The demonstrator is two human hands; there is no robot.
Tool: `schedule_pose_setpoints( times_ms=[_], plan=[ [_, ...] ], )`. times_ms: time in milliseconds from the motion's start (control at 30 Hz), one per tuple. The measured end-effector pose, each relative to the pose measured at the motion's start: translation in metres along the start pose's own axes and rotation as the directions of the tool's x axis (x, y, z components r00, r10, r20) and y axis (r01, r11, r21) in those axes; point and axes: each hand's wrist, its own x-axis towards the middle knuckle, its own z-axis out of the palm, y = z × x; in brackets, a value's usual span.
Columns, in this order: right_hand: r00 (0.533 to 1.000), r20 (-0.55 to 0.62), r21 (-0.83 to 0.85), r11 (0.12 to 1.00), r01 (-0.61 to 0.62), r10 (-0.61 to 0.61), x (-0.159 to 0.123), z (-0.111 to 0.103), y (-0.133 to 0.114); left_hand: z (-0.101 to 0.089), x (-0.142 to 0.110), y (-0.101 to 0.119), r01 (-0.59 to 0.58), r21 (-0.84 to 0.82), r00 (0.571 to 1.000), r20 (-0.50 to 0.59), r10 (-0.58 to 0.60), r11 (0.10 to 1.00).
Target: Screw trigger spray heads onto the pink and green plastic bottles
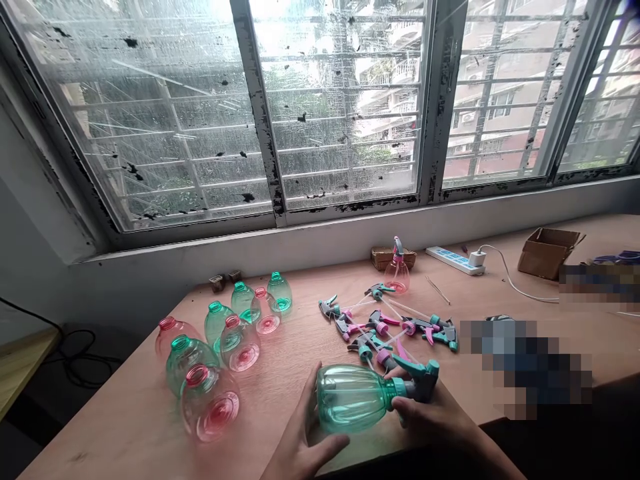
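Your right hand (440, 415) pinches one green spray bottle (350, 400) at the neck, thumb pressed on the collar, the other fingers largely hidden behind it. Your left hand (299, 435) is cupped about the base, thumb spread well apart from the fingers; whether those fingers bear on the plastic, you cannot tell from this angle. The bottle lies on its side between your two hands, above the near edge of the table (295, 347), its one teal-and-gray trigger head (424, 383) toward your right.

Just beyond it lies a pile of loose spray heads (383, 321), teal and pink, overlapping: at least seven, exact number not determinable. To your left stand eight headless bottles (240, 345): four pink, four green.

Farther back stands one pink bottle with its head fitted (397, 275), in front of one low cardboard tray (379, 259). Toward your right: one power strip (453, 259), one white plug (477, 258) with its cable, and one open cardboard box (544, 257).
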Motion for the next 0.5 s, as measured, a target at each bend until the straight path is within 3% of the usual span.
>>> schedule_pose_setpoints(
  times_ms=[300,500],
  plan=[
    [1.000,-0.011,-0.018,1.000,-0.011,0.011,-0.0007,-0.0009,0.0013,-0.0024,-0.0028,-0.0085,0.004,-0.053,1.000,-0.024,-0.005,0.999],
    [1.000,-0.009,-0.012,1.000,0.011,-0.011,0.0003,-0.0005,0.0009,-0.0029,0.0003,-0.0007,0.035,0.002,0.999,0.025,-0.035,0.999]
  ],
)
